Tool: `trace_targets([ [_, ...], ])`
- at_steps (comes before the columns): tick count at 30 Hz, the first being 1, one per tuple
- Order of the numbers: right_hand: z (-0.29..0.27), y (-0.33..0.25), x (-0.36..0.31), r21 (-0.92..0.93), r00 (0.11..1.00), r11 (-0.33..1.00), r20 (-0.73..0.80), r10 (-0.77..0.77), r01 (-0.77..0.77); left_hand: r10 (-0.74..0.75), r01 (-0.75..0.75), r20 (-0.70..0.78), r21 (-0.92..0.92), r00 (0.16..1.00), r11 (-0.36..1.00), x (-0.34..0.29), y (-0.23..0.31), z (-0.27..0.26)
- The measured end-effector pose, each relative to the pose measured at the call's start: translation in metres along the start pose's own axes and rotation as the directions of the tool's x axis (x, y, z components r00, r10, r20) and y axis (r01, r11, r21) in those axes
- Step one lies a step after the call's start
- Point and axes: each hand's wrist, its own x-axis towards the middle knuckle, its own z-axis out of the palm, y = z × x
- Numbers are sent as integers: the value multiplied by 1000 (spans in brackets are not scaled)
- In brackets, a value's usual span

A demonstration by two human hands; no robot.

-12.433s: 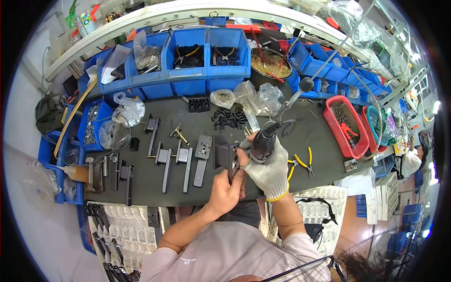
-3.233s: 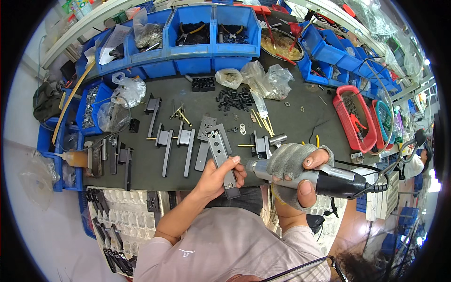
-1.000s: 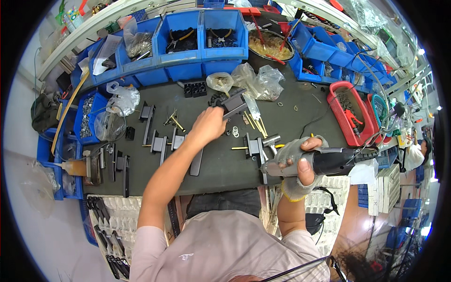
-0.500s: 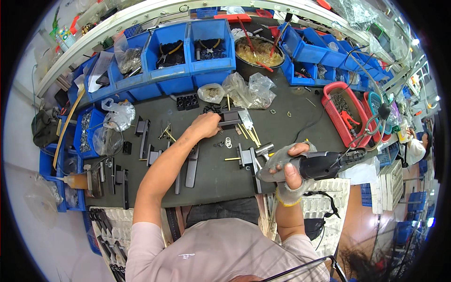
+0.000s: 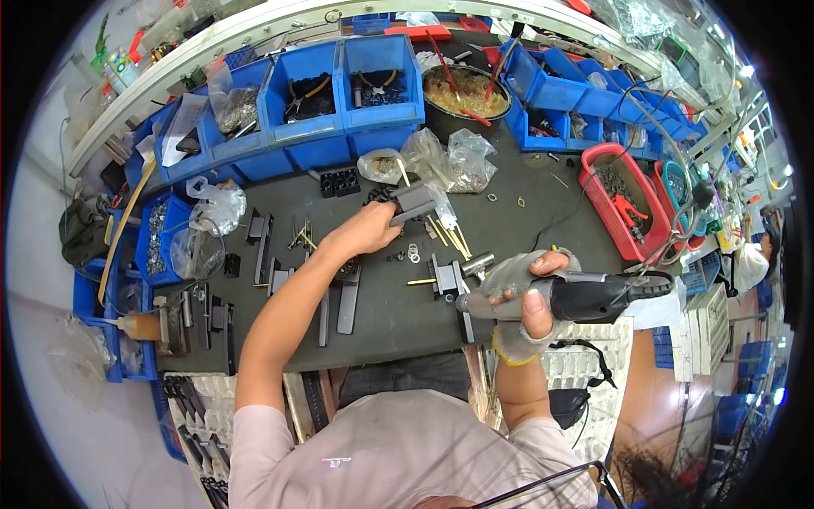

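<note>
My left hand (image 5: 366, 229) grips a dark grey metal bracket (image 5: 414, 204) above the middle of the bench, its fingers partly hidden behind the part. A thin pale rod (image 5: 404, 173) stands up beside the bracket's far side. In a grey work glove with a yellow cuff, my right hand (image 5: 536, 297) is wrapped round a grey and black corded electric screwdriver (image 5: 593, 299), held nearly level at the bench's front right. Just left of the tool, another dark bracket assembly (image 5: 449, 280) lies near a metal cylinder (image 5: 478, 264). Several pale washers (image 5: 414, 253) rest below the held bracket.
Blue bins (image 5: 305, 119) of small parts line the back, beside a round pan (image 5: 466, 93) with yellowish contents. A red basket (image 5: 623, 204) stands at right. Long dark bars (image 5: 348, 301) lie near my left forearm. The tool's cord rises at the right.
My left hand has tilted the bracket, its right end now angled differently. The electric screwdriver has swung slightly to the left and sits more level in my right hand.
</note>
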Motion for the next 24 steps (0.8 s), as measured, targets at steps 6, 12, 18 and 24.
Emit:
trace_targets([
  [6, 17, -14, 3, 109, 998, 992, 21, -66, 63, -231, 88, -5, -916, 973, 391, -60, 63, -1],
  [12, 28, -24, -2, 28, 998, 999, 60, -21, 19, -335, 45, 26, -998, 942, 48, -108, 88, 27],
  [18, 10, 3, 15, 54, 980, 978, 12, -200, 199, -440, 156, -190, -755, 878, 637, -102, 63, 28],
  [24, 16, 61, 53, -216, 985, 969, -95, -145, 121, -382, 149, -341, -547, 859, 824, -82, 42, 7],
])
